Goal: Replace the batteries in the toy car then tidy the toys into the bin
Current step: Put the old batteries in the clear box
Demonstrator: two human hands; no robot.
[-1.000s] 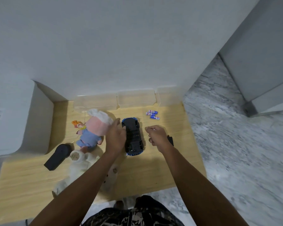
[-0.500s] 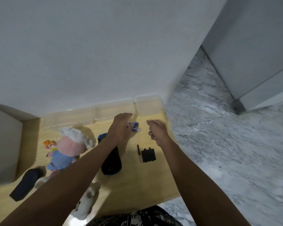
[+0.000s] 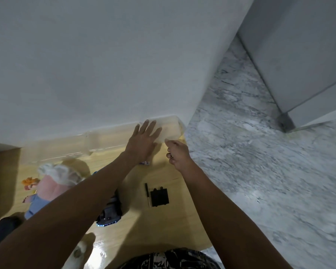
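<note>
We find the toy car point(image 3: 110, 212) lying upside down on the wooden table point(image 3: 163, 226), near the middle, partly hidden under the left forearm. Just right of it lie its black battery cover point(image 3: 159, 197) and a slim screwdriver point(image 3: 147, 194), so we judge the compartment open. One battery point(image 3: 145, 163) shows at the far side, beside the left wrist; any others there are hidden from us.

The left hand point(image 3: 143, 140) is spread flat, fingers straight, reaching over the clear plastic bin point(image 3: 174, 129) at the table's far right corner against the wall; we cannot tell whether it touches it. The right hand point(image 3: 177, 153) is clenched with the fingers curled in just beside it. Whether it holds anything we cannot tell.

We judge the battery step to be in hand, the tidying not yet begun. The next move calls for fresh cells to be seated in the car and the cover refitted and screwed down.

To the near left lie a pink plush doll point(image 3: 50, 188), a black remote point(image 3: 2, 229) and a white plush toy point(image 3: 77, 253).
</note>
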